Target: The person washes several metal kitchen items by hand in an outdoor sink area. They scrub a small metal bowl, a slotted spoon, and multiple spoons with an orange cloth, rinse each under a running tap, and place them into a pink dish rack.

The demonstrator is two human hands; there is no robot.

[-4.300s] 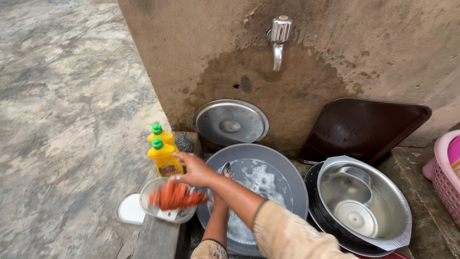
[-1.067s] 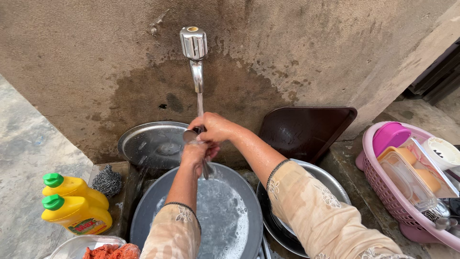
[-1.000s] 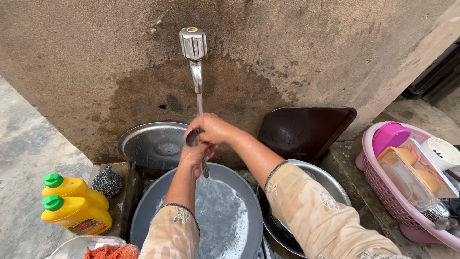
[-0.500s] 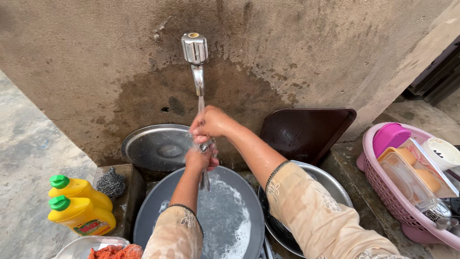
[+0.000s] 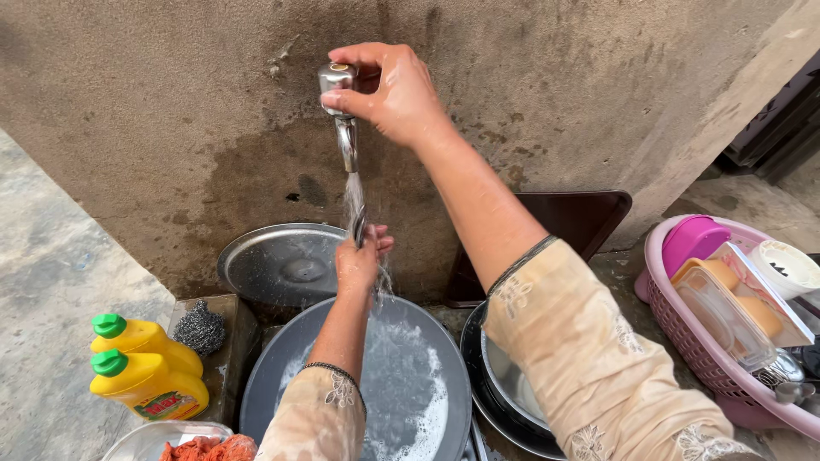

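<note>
Reaching up to the far wall, the right hand (image 5: 389,90) closes its fingers and thumb around the round metal knob of the tap (image 5: 340,102). Water (image 5: 353,198) falls from the spout in a thin stream straight onto the left hand (image 5: 360,256), which is held below it, curled tight around a small metal utensil (image 5: 360,227); what kind of utensil I cannot tell, since only a sliver shows between the fingers. Under that hand lies a big round pan (image 5: 410,384), wet and foamy. Just beyond it a steel lid (image 5: 278,266) leans against the damp wall, and a dark brown tray (image 5: 581,218) leans there to the right. A steel bowl (image 5: 508,393) sits in a dark pan beside the soapy one, partly hidden by the right sleeve. On the left, two yellow bottles (image 5: 149,371) with green caps stand side by side, with a steel scrubber (image 5: 199,326) just behind them. At the far right a pink basket (image 5: 675,329) holds plastic boxes and lids.
</note>
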